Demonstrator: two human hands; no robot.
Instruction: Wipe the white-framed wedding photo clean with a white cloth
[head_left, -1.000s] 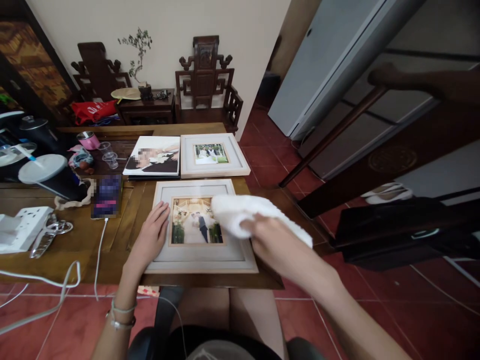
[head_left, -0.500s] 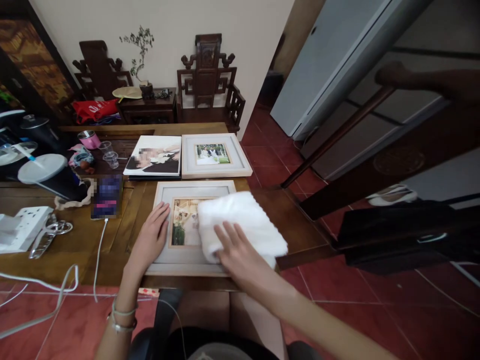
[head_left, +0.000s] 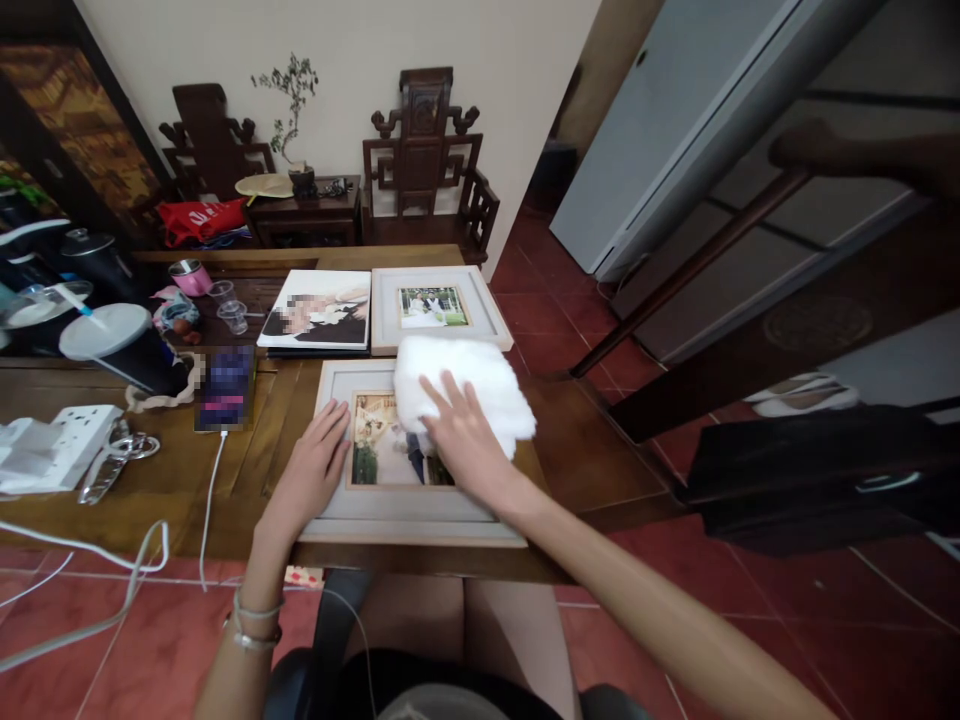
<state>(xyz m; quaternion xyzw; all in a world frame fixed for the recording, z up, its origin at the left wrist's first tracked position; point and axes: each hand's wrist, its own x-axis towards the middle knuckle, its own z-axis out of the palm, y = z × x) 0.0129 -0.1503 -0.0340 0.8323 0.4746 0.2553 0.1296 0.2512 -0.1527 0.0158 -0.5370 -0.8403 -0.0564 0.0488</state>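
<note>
A picture frame (head_left: 420, 530) with a pale border and a wedding photo lies flat on the table in front of me. My left hand (head_left: 311, 470) rests on its left side, fingers stretched out flat over the border. A folded white towel (head_left: 487, 380) covers the frame's upper right part and hangs past its right edge. My right hand (head_left: 461, 430) presses the towel from above, fingers spread across it and holding it against the frame. The towel and this hand hide part of the photo.
Behind lie a second picture frame (head_left: 495, 320) and a photo album (head_left: 322, 300). On the left are a phone (head_left: 225, 390) on a charging cable, a lidded cup (head_left: 120, 340) and a power strip (head_left: 82, 440). A wooden chair (head_left: 427, 150) stands beyond the table.
My right hand has slid the towel away from me and slightly left, uncovering the frame's lower right corner and more of the photo. My left hand keeps its place on the frame.
</note>
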